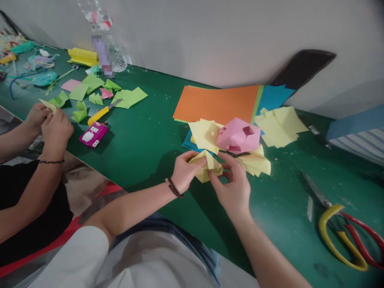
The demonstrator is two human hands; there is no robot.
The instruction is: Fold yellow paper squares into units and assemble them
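Between my two hands is a piece of folded yellow paper (204, 174), partly opened into a hollow shape. My left hand (184, 170) grips its left side, thumb laid over the top. On the right side, my right hand (232, 184) pinches the paper between thumb and fingers. Just beyond sits a pink folded-paper ball (239, 136) with openings in its faces. Yellow paper sheets (205, 134) lie to its left, and more yellow folded pieces (256, 162) to its right.
Scissors (330, 210) with yellow and red handles lie at right. Orange paper (219, 102) lies behind, near a blue box (357, 132). Leftward are a yellow utility knife (99, 115), a pink box (94, 135), green paper pieces (93, 82), a plastic bottle (120, 58) and a co-worker's hands (57, 126) folding paper.
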